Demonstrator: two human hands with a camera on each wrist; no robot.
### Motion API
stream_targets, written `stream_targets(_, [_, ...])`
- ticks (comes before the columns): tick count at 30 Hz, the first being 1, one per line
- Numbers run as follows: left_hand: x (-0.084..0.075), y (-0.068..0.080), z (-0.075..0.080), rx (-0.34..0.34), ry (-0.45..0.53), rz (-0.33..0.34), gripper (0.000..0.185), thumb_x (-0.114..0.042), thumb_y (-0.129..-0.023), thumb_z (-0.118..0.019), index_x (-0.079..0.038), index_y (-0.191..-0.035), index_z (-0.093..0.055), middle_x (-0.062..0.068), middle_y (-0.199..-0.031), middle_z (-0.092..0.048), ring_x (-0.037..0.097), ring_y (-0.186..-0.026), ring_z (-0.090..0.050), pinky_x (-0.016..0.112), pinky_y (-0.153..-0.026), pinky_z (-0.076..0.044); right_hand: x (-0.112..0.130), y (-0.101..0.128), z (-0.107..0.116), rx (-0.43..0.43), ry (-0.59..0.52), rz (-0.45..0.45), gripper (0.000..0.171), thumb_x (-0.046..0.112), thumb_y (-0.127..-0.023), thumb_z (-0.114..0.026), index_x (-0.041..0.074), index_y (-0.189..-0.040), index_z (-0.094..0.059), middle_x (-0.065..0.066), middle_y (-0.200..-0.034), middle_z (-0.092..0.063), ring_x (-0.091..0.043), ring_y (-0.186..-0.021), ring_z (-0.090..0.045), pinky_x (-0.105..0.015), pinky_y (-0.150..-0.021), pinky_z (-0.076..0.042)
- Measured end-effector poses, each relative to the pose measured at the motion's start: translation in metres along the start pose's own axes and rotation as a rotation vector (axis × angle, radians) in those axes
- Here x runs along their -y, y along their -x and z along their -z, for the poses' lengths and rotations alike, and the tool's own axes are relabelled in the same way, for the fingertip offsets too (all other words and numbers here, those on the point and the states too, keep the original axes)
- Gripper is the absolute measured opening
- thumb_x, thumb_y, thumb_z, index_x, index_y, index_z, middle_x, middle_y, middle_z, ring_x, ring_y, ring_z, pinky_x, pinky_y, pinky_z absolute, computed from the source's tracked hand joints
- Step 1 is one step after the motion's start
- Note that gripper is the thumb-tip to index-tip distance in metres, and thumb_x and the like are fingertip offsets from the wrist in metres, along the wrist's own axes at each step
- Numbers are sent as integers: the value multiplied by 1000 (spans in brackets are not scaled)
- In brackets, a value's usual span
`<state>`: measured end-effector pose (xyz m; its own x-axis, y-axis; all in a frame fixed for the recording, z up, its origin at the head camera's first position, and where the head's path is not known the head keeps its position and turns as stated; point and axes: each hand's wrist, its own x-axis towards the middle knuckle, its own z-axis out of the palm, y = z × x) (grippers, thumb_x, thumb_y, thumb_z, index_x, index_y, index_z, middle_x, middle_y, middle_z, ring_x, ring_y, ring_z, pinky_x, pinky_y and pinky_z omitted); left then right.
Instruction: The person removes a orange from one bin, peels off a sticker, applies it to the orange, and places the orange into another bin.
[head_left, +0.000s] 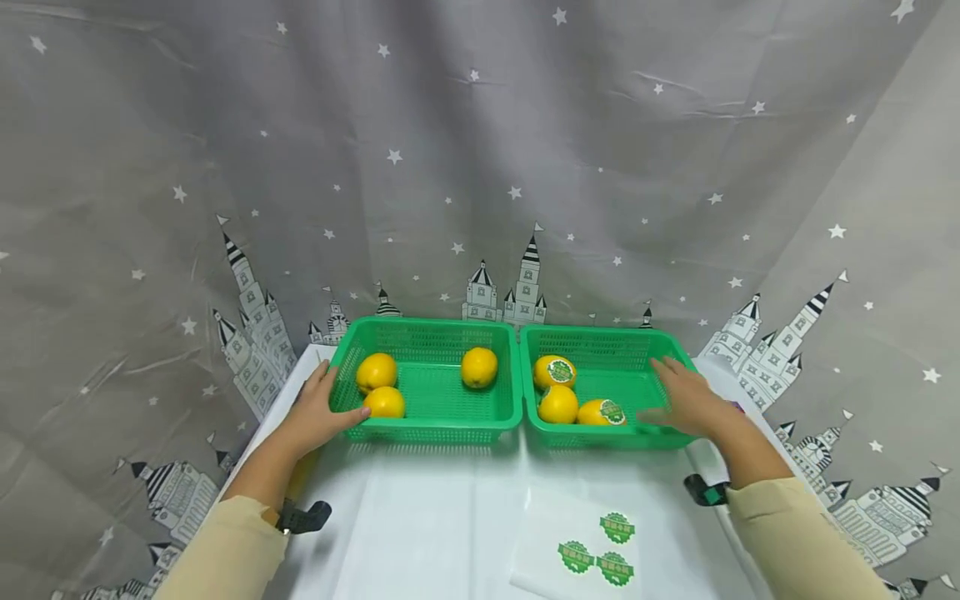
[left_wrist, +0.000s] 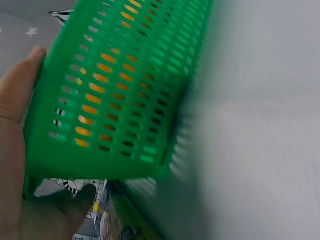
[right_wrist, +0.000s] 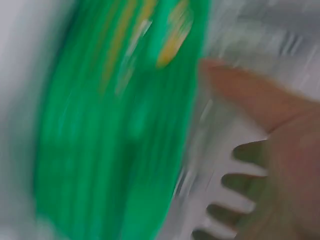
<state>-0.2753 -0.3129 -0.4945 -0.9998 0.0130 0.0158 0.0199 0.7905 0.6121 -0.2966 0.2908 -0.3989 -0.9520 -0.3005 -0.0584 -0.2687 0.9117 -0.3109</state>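
Note:
Two green mesh baskets stand side by side on a white table [head_left: 435, 517]. The left basket [head_left: 427, 327] holds three plain yellow fruits [head_left: 377, 372]. The right basket [head_left: 600, 335] holds three yellow fruits with green stickers [head_left: 554, 372]. My left hand [head_left: 318, 408] touches the left basket's front-left corner, fingers along the side wall and thumb across the front. The left wrist view shows the left hand [left_wrist: 15, 150] cupping that basket [left_wrist: 120, 90]. My right hand [head_left: 686, 400] lies with straight fingers over the right basket's right rim. The right wrist view is blurred, showing the right hand [right_wrist: 280, 150] with spread fingers beside the basket [right_wrist: 110, 140].
A white sheet [head_left: 555, 567] with three green round stickers [head_left: 617, 527] lies on the table near its front edge. A grey curtain with stars and castles [head_left: 480, 167] hangs behind and around the table. Both wrists wear strapped cameras.

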Motion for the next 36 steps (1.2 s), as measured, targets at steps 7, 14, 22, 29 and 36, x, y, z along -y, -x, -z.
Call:
stream_targets(7, [0, 0, -4, -8, 11, -13, 122, -67, -88, -72, 1, -166, -6, 25, -174, 3, 57, -155, -12, 80, -116, -21, 163, -53, -61, -23, -347, 206, 70, 40, -98, -73, 19, -158, -44, -12, -164, -40, -40, -149, -41, -64, -116, -39])
stream_targets(14, [0, -2, -7, -25, 11, 7, 121, -69, -87, -73, -4, -168, -9, 19, -175, 0, 54, -156, -15, 80, -115, -22, 269, -116, -135, 158, -545, 151, 65, 44, -97, -74, 18, -152, -50, -12, -154, -53, -35, -139, -53, -54, -108, -50])
stream_targets(22, [4, 5, -2, -53, 2, 19, 128, -79, -82, -69, -4, -167, -10, 20, -175, -2, 53, -156, -17, 78, -116, -25, 329, -157, -171, 347, -467, -62, 100, 67, -85, -76, 10, -159, -42, -13, -162, -46, -38, -148, -44, -62, -119, -35])
stream_targets(29, [-1, 5, -6, -49, 36, 38, 125, -73, -84, -73, -6, -168, -9, 19, -176, 0, 52, -157, -15, 77, -117, -23, 317, -159, -171, 335, -533, 22, 82, 35, -87, -82, 13, -157, -45, -12, -141, -60, -31, -121, -57, -54, -109, -45])
stream_targets(36, [1, 9, 0, -33, 41, 66, 117, -64, -88, -74, -11, -169, -6, 16, -176, 2, 53, -156, -15, 78, -116, -23, 295, -138, -142, 240, -614, 255, 86, 16, -84, -82, 41, -156, -42, -8, -143, -45, -28, -111, -57, -46, -89, -53])
